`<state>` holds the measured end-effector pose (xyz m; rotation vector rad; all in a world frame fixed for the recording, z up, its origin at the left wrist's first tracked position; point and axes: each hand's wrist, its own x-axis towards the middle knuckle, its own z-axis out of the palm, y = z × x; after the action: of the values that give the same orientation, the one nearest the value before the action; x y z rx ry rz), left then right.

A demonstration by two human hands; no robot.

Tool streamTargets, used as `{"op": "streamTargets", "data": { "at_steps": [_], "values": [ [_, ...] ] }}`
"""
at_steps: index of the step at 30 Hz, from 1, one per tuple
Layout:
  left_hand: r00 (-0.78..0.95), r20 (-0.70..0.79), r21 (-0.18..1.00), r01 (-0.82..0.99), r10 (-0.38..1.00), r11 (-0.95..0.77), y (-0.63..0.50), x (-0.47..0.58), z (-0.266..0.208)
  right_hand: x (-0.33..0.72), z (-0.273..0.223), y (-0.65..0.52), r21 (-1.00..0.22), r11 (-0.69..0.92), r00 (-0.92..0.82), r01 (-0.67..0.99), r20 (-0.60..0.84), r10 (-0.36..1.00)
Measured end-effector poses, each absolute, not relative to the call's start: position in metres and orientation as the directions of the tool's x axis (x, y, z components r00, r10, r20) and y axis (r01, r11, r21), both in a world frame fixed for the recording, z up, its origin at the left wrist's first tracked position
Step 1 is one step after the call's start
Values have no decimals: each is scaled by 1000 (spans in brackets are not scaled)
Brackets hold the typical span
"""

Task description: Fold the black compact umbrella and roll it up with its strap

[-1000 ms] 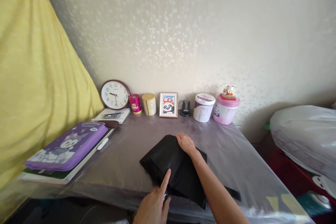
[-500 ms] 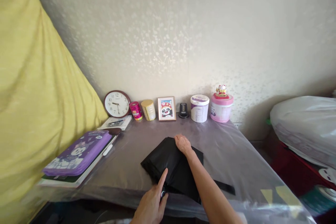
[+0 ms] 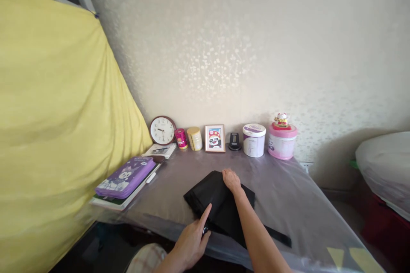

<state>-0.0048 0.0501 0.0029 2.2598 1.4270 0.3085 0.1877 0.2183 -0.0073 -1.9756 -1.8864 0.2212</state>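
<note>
A black folding umbrella [image 3: 208, 192] lies on the table's near part, its cloth in loose flat folds. At its near end my left hand [image 3: 194, 239] is closed round the handle, which is mostly hidden. The index finger stretches forward along the cloth, and a round silver-rimmed part shows by the thumb. My right hand [image 3: 231, 179] reaches across the umbrella and grips the far edge of its cloth, fingers curled and partly hidden. A black strap [image 3: 278, 236] sticks out to the right, beyond my right forearm.
Plastic sheeting covers the table [image 3: 288, 204]. On the left, a purple case [image 3: 126, 178] lies on books beside a yellow curtain [image 3: 64, 106]. Along the wall stand a clock [image 3: 163, 130], tins, a picture frame [image 3: 215, 138], a black stand [image 3: 235, 141] and tubs [image 3: 254, 140].
The camera view has turned a little to the left and up, so everything sits further right in the picture. Both hands keep about the same hold on the umbrella.
</note>
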Motion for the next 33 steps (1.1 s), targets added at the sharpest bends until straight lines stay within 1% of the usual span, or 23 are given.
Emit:
{"op": "streamTargets", "data": {
  "at_steps": [11, 16, 19, 23, 25, 27, 28, 29, 30, 31, 33],
  "values": [
    [407, -109, 428, 843, 907, -327, 50, -4, 2, 189, -9, 219, -364, 18, 49, 931, 176, 983],
    [385, -94, 481, 825, 918, -297, 50, -5, -5, 189, -10, 218, -361, 30, 41, 932, 187, 981],
    [400, -95, 500, 811, 911, -304, 52, -6, -7, 190, -10, 219, -372, 52, 25, 927, 199, 980],
    [395, -126, 470, 831, 910, -296, 51, -6, -10, 198, 1, 217, -393, 74, 22, 917, 236, 972],
    [389, -135, 467, 836, 911, -288, 51, -6, -12, 202, 10, 208, -402, 94, 36, 911, 303, 952],
    [386, -133, 475, 833, 913, -283, 51, -7, -15, 201, 18, 191, -418, 217, -15, 882, 436, 900],
    [386, -129, 480, 830, 914, -283, 51, -7, -16, 198, 20, 181, -422, 344, -89, 839, 517, 851],
    [388, -122, 486, 826, 913, -286, 51, -7, -18, 194, 21, 171, -409, 468, -192, 784, 557, 808],
    [393, -114, 495, 819, 912, -291, 51, -8, -19, 189, 20, 162, -382, 564, -293, 732, 570, 767],
    [398, -107, 507, 810, 911, -295, 51, -8, -20, 184, 18, 156, -354, 624, -378, 696, 559, 738],
    [401, -110, 531, 797, 909, -288, 52, -9, -20, 176, 11, 151, -332, 642, -430, 691, 525, 734]
  ]
}}
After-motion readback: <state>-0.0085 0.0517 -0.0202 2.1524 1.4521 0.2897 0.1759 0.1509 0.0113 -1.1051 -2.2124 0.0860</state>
